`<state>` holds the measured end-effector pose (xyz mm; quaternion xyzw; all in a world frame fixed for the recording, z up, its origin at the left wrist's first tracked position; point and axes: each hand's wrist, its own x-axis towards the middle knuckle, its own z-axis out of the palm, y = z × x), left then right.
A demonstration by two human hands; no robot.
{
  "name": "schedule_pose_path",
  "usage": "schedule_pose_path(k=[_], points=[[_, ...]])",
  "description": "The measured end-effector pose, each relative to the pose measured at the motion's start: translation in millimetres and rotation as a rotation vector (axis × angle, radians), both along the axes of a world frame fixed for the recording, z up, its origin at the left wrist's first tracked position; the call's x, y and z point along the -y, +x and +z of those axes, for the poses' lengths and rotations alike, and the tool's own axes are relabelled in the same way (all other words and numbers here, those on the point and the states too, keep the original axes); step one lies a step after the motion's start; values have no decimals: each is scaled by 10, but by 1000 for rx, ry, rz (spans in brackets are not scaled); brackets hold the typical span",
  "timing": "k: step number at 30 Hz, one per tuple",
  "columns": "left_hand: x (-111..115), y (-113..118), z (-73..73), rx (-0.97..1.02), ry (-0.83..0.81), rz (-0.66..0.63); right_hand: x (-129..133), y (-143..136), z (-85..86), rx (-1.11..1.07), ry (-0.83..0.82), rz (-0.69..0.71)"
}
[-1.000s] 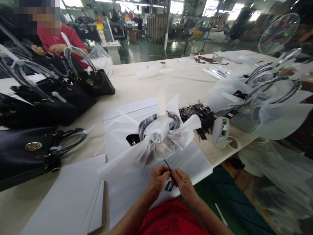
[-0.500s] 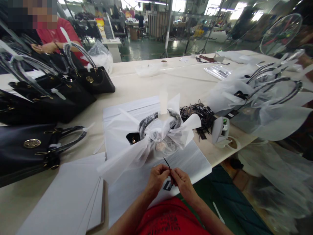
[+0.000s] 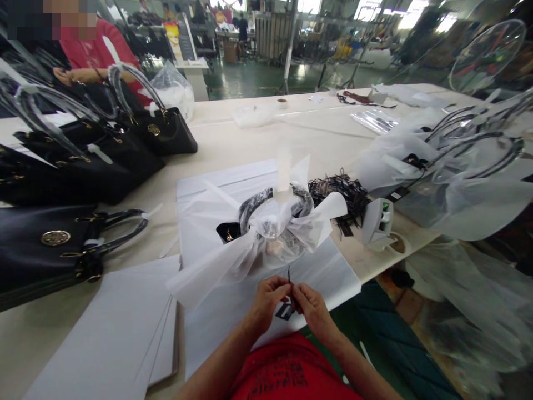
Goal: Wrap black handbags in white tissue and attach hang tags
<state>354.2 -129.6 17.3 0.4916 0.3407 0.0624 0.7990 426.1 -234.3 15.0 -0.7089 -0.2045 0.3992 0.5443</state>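
At the near edge of the worktop point(image 3: 233, 141), the left hand point(image 3: 266, 300) and right hand point(image 3: 311, 305) meet, each grip pinching the thin black cord point(image 3: 288, 273). A dark tag point(image 3: 283, 312) shows just below; the wrapped handbag point(image 3: 272, 229) rests on white paper point(image 3: 208, 339), farther off.

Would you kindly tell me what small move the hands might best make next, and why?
Perhaps raise the thin black cord toward the handles of the wrapped bag in front: the left hand and right hand pinch it close together, a black tag shows just below, and a similar tag lies against wrapped bags at the right.
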Motion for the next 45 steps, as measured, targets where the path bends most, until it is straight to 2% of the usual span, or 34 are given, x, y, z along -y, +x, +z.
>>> schedule_pose_path(k=[7,15,19,22,24,27,30,33,37,39,41,43,45], points=[[23,12,-25,19,26,59,-8,-7,9,-22,3,-17],[83,9,-111,-8,130,61,0,-13,-35,141,-36,-40],[89,-4,-120,8,100,22,30,1,-69,227,-61,-76],[66,-45,-96,46,107,-28,42,40,-50,211,-27,-149],[45,-80,-67,54,268,-44,29,63,-17,159,10,-171],[24,-129,4,59,740,-52,-31,64,31,113,30,-135],[28,-163,105,92,1238,-112,-134,40,67,268,13,-133],[48,-183,220,117,1586,-149,-261,21,129,387,31,-140],[27,-226,462,92,1799,-127,-430,-5,278,218,170,-92],[-57,-273,654,128,1831,-128,-504,-16,354,140,234,-99],[-215,-328,867,125,1889,-55,-575,-9,419,76,275,-111],[-427,-374,1042,-31,1956,102,-651,29,476,39,299,-126],[-628,-387,1119,-246,1899,193,-738,96,528,42,313,-136]])
